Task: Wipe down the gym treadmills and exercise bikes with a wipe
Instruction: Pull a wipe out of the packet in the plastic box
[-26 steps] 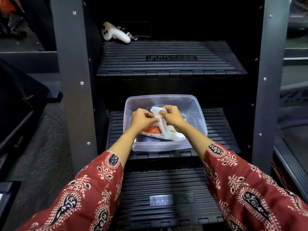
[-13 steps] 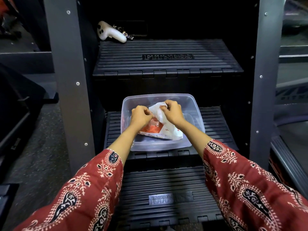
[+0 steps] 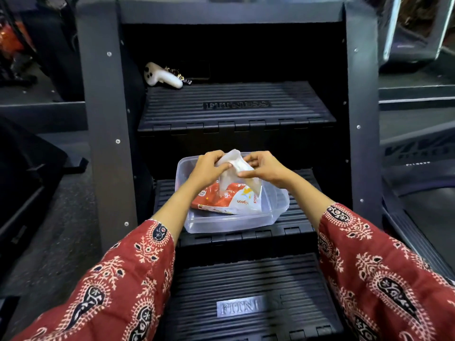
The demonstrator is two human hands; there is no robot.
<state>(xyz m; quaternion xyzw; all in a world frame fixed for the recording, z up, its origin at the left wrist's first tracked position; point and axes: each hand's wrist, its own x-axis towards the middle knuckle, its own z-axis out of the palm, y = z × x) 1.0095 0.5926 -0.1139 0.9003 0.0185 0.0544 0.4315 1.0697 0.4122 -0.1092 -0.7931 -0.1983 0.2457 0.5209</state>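
L hand (image 3: 208,168): fingers curled, thumb + fingertips pinch upper part of wipe (image 3: 225,179). R hand (image 3: 266,168): fingers curled, pinch same wipe from opposite side.
Qty: 2 hands, 1 wipe, 1 wipe pack (image 3: 229,203), 1 container (image 3: 221,225), 3 ribbed steps.
Wipe: white, creased, upright, lower end at pack opening.
Pack: red/white, lies in clear container on mid step (image 3: 302,215).
White controller (image 3: 162,76): top step (image 3: 236,114), rear-left.

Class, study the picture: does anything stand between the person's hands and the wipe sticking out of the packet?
Nothing does. The left hand and right hand both pinch the wipe directly. Only its lower end sits in the opening of the wipes packet, which lies in the clear plastic container on the stair machine's step.
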